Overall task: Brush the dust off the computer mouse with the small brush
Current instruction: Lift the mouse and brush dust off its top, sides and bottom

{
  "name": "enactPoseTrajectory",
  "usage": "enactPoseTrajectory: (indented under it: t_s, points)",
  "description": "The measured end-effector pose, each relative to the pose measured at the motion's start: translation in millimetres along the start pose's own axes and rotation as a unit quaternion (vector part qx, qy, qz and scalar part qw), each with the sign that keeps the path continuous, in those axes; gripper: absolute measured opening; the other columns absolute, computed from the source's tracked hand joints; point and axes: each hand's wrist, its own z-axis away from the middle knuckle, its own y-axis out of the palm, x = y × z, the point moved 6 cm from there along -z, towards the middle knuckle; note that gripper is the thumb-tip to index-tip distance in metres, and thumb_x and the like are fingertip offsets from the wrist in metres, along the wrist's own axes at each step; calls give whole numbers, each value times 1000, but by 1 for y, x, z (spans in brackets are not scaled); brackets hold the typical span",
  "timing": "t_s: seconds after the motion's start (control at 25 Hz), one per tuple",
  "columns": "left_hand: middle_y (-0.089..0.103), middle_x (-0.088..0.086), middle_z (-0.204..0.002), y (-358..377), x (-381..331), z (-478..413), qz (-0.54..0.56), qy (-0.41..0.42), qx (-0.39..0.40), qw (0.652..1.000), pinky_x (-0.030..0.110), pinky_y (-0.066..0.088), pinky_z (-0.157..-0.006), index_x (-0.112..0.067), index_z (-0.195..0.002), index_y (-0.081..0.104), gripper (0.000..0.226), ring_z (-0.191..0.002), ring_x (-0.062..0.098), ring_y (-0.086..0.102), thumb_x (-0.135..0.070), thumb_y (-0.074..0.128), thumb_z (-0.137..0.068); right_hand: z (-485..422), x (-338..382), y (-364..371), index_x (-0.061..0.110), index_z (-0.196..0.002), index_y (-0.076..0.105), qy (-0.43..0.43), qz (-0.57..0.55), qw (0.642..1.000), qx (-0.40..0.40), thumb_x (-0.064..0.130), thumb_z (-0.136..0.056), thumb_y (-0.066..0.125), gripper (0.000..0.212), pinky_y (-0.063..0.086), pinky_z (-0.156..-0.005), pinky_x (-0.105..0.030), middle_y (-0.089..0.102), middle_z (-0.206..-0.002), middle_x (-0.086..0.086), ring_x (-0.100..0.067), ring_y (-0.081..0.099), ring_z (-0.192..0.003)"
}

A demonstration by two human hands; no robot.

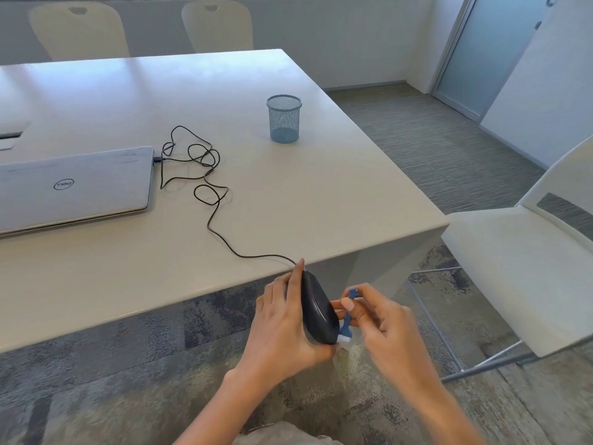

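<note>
Partly hidden: brush (347, 329) bristles behind mouse (317, 309).

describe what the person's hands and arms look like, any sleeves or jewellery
Both the left hand and the right hand are bare, with no gloves, rings, watch or bracelets in view. The forearms are bare too; no sleeves reach them. The fingers are slim with short nails.

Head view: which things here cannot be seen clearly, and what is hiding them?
- Underside of the mouse: turned away, covered by the left hand.
- Brush handle middle: wrapped by the right hand; its bristles are small and blurred.
- Dust on the mouse: too small to see.
- Laptop: left part cut off by the frame edge.
- Pen holder contents: unclear through the mesh.
</note>
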Motion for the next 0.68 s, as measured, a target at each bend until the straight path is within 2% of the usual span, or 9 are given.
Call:
enactPoseTrajectory:
  t_s: [0.04, 0.12, 0.24, 0.32, 0.44, 0.52, 0.68]
  points:
    - [30, -7, -143, 0, 0, -1, 4, -3, 0, 1000, 33, 31, -105, -26, -152, -3, 127, -131, 13, 29, -72, 68, -57, 0, 2, 1, 35, -84, 61, -12, 19, 1000, 5, 37, -95, 55, 12, 58, -60, -49, 78, -79, 13, -20, 74, -68]
    - [32, -8, -143, -1, 3, -3, 16, -7, -2, 1000, 32, 31, -104, -25, -151, 4, 126, -133, 12, 30, -69, 72, -54, -2, 2, 1, 33, -86, 67, -20, 12, 1000, 3, 36, -93, 59, 10, 60, -65, -46, 78, -80, 10, -16, 75, -73]
    - [33, -8, -143, 2, 7, -5, 22, -14, 6, 1000, 37, 34, -107, -24, -150, 6, 126, -134, 12, 31, -69, 73, -53, -10, 5, -15, 23, -89, 76, -22, -55, 997, -49, 26, -86, 68, 9, 63, -73, -31, 77, -82, 3, -6, 74, -78]
    - [32, -8, -143, 3, 8, -5, 28, -14, 8, 999, 40, 34, -108, -25, -149, 5, 125, -134, 12, 31, -69, 73, -54, -15, 12, -28, 21, -89, 77, -36, -97, 993, -63, 25, -80, 68, 13, 62, -73, -26, 74, -81, 0, -11, 73, -77]
    - [30, -8, -144, 4, 6, -6, 35, -11, 9, 999, 37, 33, -108, -26, -149, 3, 124, -134, 11, 28, -68, 74, -57, -20, 20, -35, 18, -86, 77, -34, -150, 988, -27, 25, -76, 69, 14, 63, -71, -29, 74, -78, -7, -15, 72, -68]
    - [29, -8, -145, 5, 5, -7, 44, -7, 12, 999, 37, 33, -109, -25, -150, 4, 124, -135, 11, 28, -66, 76, -57, -24, 21, -28, 17, -87, 77, -34, -156, 987, 4, 25, -76, 70, 15, 63, -72, -33, 76, -76, -5, -15, 73, -69]
    - [25, -8, -148, 5, 0, -5, 47, 8, 20, 999, 39, 30, -113, -25, -150, 3, 125, -138, 10, 24, -65, 76, -57, -34, 22, -24, 22, -88, 79, -70, -207, 975, -37, 19, -80, 69, 13, 62, -76, -34, 77, -80, -5, -20, 73, -73]
